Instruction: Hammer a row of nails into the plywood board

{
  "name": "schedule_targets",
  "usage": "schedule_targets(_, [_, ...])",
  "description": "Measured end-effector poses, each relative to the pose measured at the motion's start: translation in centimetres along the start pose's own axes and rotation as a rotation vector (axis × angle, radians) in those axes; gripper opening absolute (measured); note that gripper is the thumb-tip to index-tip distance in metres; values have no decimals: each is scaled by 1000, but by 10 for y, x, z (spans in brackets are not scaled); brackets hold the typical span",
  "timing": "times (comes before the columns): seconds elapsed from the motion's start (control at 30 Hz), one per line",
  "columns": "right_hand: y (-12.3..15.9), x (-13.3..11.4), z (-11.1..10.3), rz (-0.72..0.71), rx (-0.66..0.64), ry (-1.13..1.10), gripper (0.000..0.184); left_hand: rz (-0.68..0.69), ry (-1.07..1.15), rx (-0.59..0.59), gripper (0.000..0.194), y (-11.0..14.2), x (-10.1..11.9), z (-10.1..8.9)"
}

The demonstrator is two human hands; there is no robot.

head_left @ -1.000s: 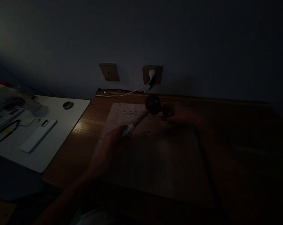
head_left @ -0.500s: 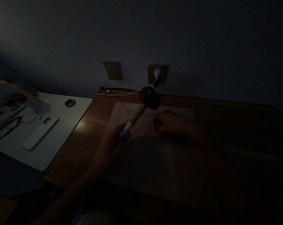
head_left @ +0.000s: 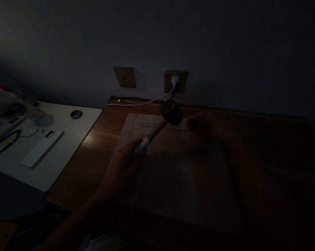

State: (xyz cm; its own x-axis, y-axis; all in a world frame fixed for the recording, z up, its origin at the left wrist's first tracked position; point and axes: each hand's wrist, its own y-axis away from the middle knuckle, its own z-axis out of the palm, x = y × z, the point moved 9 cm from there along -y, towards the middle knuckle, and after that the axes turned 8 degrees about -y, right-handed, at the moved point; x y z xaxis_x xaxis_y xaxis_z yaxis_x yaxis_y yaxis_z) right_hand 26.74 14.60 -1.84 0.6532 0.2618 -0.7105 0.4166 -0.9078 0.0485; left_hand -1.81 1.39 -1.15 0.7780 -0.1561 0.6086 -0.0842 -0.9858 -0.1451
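The scene is very dim. My left hand (head_left: pixel 121 167) is closed round the wooden handle of a mallet, whose dark round head (head_left: pixel 171 112) hangs just above the far part of a pale board (head_left: pixel 173 174) on the wooden table (head_left: pixel 94 153). A short row of small nails (head_left: pixel 148 124) stands in the board near its far edge. My right hand (head_left: pixel 203 126) rests on the board to the right of the mallet head, by more nails (head_left: pixel 177 128); it is in shadow and its fingers are hard to make out.
A white side table (head_left: pixel 66 146) at the left carries a white phone (head_left: pixel 41 148), a small dark round object (head_left: pixel 76 114) and clutter. On the wall, a switch plate (head_left: pixel 124 77) and a socket (head_left: pixel 175 81) with a white plug and cable.
The mallet head rose half a second ago and has come down again toward the board. My right hand slid from near the mallet head to the right along the nail row.
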Motion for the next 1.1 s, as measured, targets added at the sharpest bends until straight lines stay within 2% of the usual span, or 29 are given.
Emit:
schedule_targets(0.1, [-5,0,7,6,-26,26,14,-7,-6,-4,36,1,-1,1])
schedule_targets(0.6, [-5,-15,15,97,-32,166,23,-2,22,-9,36,-1,1,-1])
schedule_targets(0.9, [-5,-12,17,59,-22,128,26,22,24,-18,34,0,3,0])
schedule_targets(1.1, [-9,-12,22,-6,-26,225,28,9,44,-35,38,0,2,2])
